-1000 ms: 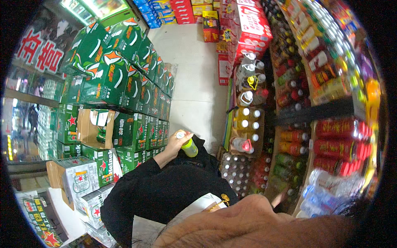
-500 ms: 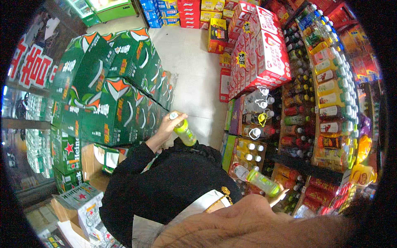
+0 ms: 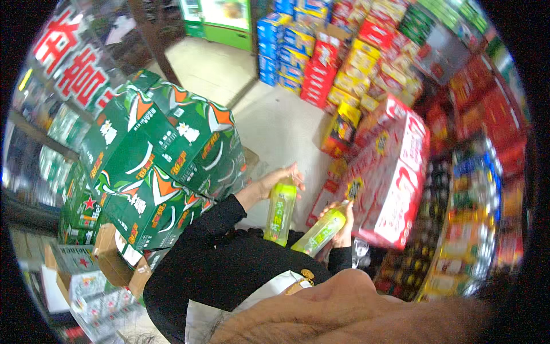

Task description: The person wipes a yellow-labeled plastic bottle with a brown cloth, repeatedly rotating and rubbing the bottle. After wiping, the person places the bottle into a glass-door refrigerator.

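Two bottles of yellow-green drink with green labels are in front of my body. My left hand [image 3: 277, 179] is closed round the top of one bottle [image 3: 281, 211], which hangs nearly upright, its cap hidden by the fingers. The other bottle [image 3: 321, 232] leans, its top toward the upper right, with my right hand [image 3: 345, 222] wrapped round its upper part. The lower ends of the two bottles come close together before my black top [image 3: 240, 258].
Stacked green cartons [image 3: 166, 166] rise on my left, with an open cardboard box [image 3: 112, 258] below them. To the right stand red-and-white cartons [image 3: 395, 189] and shelves of drink bottles [image 3: 458, 229]. Pale floor [image 3: 281, 126] runs between, toward blue cartons [image 3: 275, 49] and a green-framed fridge [image 3: 226, 20].
My view has turned to the right-hand aisle end. My right hand has brought its bottle from beside the shelves in next to the left one. The left hand keeps its bottle.
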### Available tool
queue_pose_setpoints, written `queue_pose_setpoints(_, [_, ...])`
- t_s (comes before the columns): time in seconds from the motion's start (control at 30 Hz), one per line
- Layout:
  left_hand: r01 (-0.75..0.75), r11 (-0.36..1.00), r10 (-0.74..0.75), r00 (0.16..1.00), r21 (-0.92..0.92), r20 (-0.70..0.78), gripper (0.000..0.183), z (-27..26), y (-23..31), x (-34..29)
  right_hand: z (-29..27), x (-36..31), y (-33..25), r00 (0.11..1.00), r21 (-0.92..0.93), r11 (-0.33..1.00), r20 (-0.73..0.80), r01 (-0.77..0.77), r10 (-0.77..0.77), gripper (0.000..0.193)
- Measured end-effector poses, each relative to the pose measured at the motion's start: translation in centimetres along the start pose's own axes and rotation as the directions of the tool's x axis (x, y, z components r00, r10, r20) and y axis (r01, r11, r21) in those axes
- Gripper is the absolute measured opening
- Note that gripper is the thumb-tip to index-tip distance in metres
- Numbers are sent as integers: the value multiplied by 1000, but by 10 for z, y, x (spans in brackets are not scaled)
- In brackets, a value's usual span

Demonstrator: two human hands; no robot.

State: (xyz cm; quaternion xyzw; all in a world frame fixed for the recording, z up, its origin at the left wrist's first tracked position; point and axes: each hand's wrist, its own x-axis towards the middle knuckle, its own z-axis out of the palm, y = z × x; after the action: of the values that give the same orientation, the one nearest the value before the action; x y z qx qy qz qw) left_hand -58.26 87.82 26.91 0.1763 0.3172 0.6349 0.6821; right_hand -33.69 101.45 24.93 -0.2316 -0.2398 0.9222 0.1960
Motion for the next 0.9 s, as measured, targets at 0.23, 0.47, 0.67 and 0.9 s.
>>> queue_pose_setpoints(0.23, [-161, 923, 101, 977, -348, -185, 46, -19, -17, 56, 31, 129, -13, 915, 53, 916, 101, -398, 391, 63])
queue_pose_setpoints(0.47, [-232, 959, 162, 919, -161, -360, 42, -65, 7, 127, 51, 208, -61, 953, -276, 913, -47, -302, 301, 57])
queue_pose_setpoints(0.67, [-494, 679, 668, 722, 543, -180, 44, -120, 101, 187, 84, 316, -95, 928, -320, 875, -45, -363, 369, 55])
queue_pose_setpoints(0.9, [-462, 878, 354, 802, -124, -481, 36, -195, 178, 193, 146, 455, -88, 888, -472, 784, 6, -404, 461, 52])
